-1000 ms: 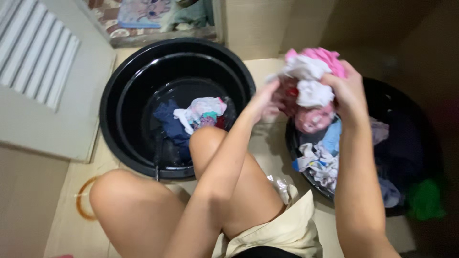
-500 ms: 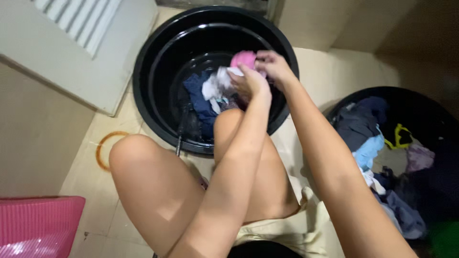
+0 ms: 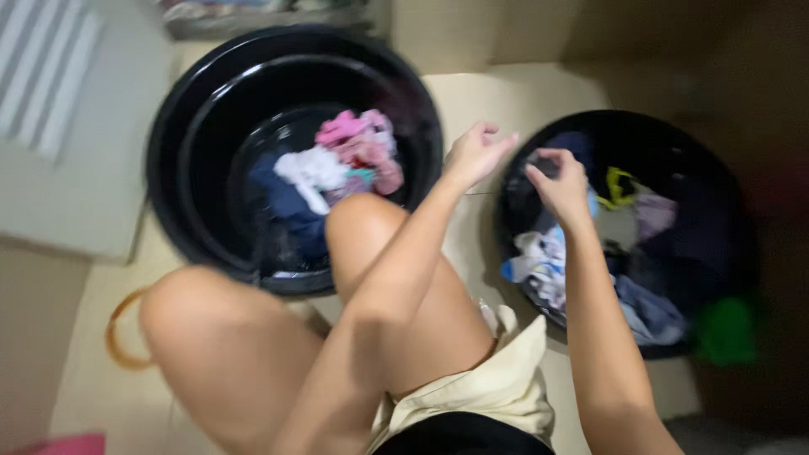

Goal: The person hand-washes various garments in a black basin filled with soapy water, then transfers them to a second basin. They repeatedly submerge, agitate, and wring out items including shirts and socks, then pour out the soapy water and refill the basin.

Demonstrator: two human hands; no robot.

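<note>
Two black round basins sat on the pale tiled floor (image 3: 506, 93) in front of the squatting person. The left basin (image 3: 211, 109) held a small heap of wet clothes: a pink garment (image 3: 358, 139) on top toward the far side, a white garment (image 3: 308, 168) beside it, and a dark blue piece (image 3: 286, 206) lying under both against the near wall. The right basin (image 3: 699, 168) was filled with a mixed pile of laundry (image 3: 581, 270), among it a light blue and white bundle near the rim, a yellow-green piece (image 3: 619, 185) farther back and dark cloth spread across the middle.

The left hand (image 3: 476, 156) hung in the air over the strip of floor between the two basins, palm loose, fingers spread and holding nothing. The right hand (image 3: 560, 185) was over the near-left part of the right basin, above the laundry pile, its fingers curled and the fingertips drawn together; motion blur made it impossible to tell whether it pinched a piece of the dark cloth there or only touched it.

Both bare knees rose in the foreground, the right one overlapping the near rim of the left basin. A cream-coloured hem (image 3: 497, 388) of shorts lay across the lap. A louvred door panel (image 3: 50, 76) stood at the left, and a green blurred object (image 3: 725, 329) lay at the right basin's near edge.
</note>
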